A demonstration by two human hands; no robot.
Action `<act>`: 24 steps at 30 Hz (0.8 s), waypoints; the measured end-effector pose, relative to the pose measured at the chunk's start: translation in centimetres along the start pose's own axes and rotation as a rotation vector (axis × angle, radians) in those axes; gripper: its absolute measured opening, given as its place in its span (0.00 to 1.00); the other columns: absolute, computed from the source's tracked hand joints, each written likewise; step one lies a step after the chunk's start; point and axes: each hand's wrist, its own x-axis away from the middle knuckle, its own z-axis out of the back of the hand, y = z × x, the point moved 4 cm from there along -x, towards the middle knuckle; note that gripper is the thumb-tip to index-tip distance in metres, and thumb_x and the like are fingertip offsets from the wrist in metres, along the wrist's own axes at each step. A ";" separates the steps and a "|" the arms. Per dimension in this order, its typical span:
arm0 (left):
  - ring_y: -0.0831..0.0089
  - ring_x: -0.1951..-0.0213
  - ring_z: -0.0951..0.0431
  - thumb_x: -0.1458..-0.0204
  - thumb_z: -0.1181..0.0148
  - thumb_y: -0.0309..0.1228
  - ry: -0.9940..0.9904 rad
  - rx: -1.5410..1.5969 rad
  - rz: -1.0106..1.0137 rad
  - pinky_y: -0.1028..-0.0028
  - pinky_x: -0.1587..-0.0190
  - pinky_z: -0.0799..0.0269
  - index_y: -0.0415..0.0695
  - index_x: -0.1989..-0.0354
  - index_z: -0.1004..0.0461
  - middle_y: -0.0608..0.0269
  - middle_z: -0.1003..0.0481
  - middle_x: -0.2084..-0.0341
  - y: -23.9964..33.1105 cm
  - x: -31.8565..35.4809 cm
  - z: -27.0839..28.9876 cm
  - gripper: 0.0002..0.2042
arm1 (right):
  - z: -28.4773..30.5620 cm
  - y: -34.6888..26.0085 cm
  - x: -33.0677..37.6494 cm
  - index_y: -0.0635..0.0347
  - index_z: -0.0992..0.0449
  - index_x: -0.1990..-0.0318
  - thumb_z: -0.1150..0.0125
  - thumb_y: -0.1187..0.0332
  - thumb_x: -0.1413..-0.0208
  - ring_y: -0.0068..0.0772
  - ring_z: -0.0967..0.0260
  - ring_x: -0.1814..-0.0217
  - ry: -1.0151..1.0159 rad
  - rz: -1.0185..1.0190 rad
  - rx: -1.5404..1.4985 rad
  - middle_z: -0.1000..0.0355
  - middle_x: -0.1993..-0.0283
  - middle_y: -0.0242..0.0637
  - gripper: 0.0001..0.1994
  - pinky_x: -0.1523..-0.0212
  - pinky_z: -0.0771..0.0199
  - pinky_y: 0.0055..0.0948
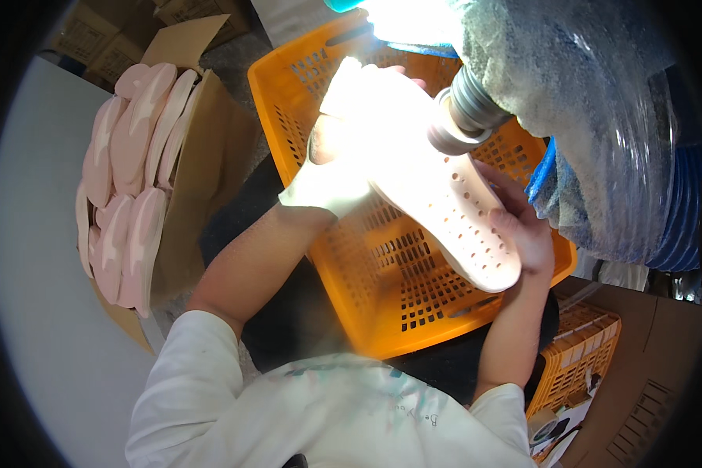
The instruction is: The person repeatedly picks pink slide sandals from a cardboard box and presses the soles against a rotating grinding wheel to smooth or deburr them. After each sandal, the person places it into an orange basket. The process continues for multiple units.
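A pale pink perforated shoe sole [476, 222] lies slantwise between my hands, over an orange crate. My right hand [526, 234] is bare and closed around its lower end, thumb on the holed face and fingers along the edge. At the upper end, my left hand [339, 144] is closed on the sole in a white glove or wrap with a loose cuff. Glare washes out most of that hand and that end of the sole. A ribbed grey metal cylinder [464, 117] comes down from the upper right, against or just over the sole; contact cannot be told.
The orange crate [366, 331] stands beneath my hands. To the left, a cardboard box [203, 187] is packed with several pink soles [140, 129]. Dusty plastic sheeting [585, 101] and blue ribbed hose [682, 207] crowd the upper right. Another orange crate [577, 355] sits at lower right.
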 end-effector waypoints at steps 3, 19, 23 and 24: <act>0.65 0.39 0.27 0.28 0.60 0.48 -0.138 -0.514 -0.038 0.63 0.32 0.33 0.38 0.36 0.35 0.55 0.26 0.42 -0.8 0.2 -1.2 0.26 | 2.0 -2.2 -0.8 0.74 0.31 0.37 0.28 0.70 0.49 0.37 0.25 0.44 0.014 -0.011 0.159 0.25 0.42 0.50 0.32 0.43 0.26 0.34; 0.64 0.35 0.32 0.37 0.38 0.47 -0.086 0.152 0.222 0.59 0.30 0.35 0.44 0.30 0.39 0.56 0.33 0.35 -2.9 1.5 -3.6 0.32 | 4.1 -7.2 0.8 0.74 0.28 0.39 0.27 0.73 0.52 0.38 0.23 0.49 0.280 -0.023 0.403 0.23 0.47 0.49 0.31 0.46 0.23 0.36; 0.68 0.40 0.28 0.30 0.49 0.47 -0.027 0.082 0.190 0.61 0.33 0.34 0.44 0.34 0.35 0.59 0.29 0.40 -2.8 1.0 -4.0 0.24 | 3.6 -4.8 1.6 0.74 0.27 0.40 0.27 0.74 0.52 0.38 0.22 0.50 0.261 -0.038 0.254 0.22 0.48 0.49 0.30 0.47 0.23 0.37; 0.67 0.42 0.26 0.29 0.53 0.48 -0.046 0.025 0.160 0.62 0.34 0.33 0.43 0.35 0.33 0.59 0.28 0.41 -2.8 0.7 -4.1 0.24 | 3.5 -4.1 1.7 0.74 0.27 0.40 0.26 0.74 0.52 0.39 0.22 0.50 0.258 -0.050 0.225 0.22 0.48 0.48 0.30 0.47 0.22 0.37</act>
